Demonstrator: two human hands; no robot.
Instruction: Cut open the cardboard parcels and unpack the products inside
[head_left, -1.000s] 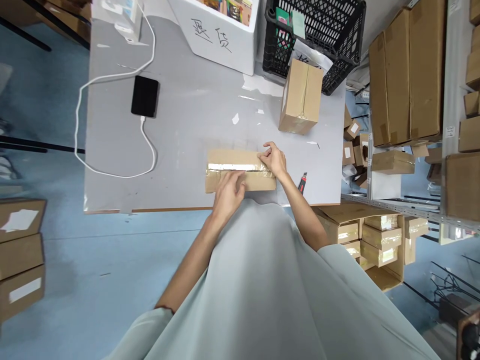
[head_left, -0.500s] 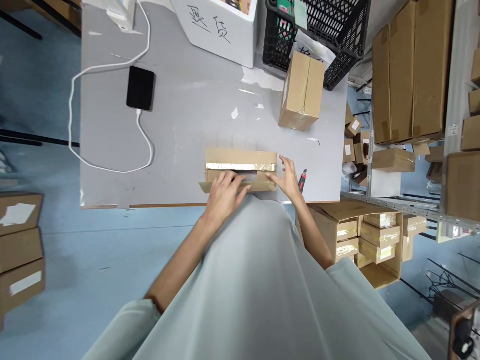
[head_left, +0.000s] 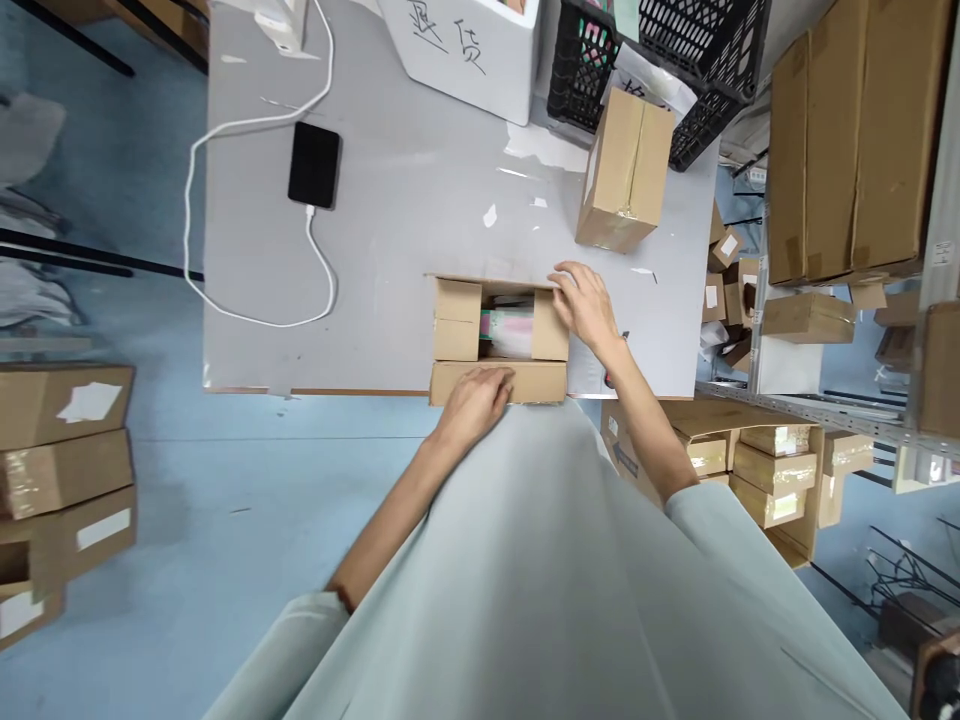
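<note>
A small cardboard box (head_left: 456, 320) sits at the table's front edge with its long flaps folded back. Through the gap between its short side flaps, packed contents (head_left: 510, 332) show as pale pinkish-white with a green edge; their kind I cannot make out. My left hand (head_left: 478, 398) rests on the near flap (head_left: 536, 382), fingers lying over the cardboard without grasping it. At the box's far right corner my right hand (head_left: 585, 305) has its fingers apart, fingertips at the right side flap. Mostly covered by my right forearm is a red-and-black utility knife (head_left: 608, 380).
A taped carton (head_left: 626, 170) stands at the back right, before a black plastic crate (head_left: 694, 70) and a white bin (head_left: 469, 60). Left of these lies a black device (head_left: 314, 165) on a white cable. A large open carton (head_left: 814, 510) holding smaller boxes is below right.
The box's long flaps have swung open and its contents now show. My right hand has shifted to the far right corner, while my left hand has moved onto the near flap. The view has shifted slightly.
</note>
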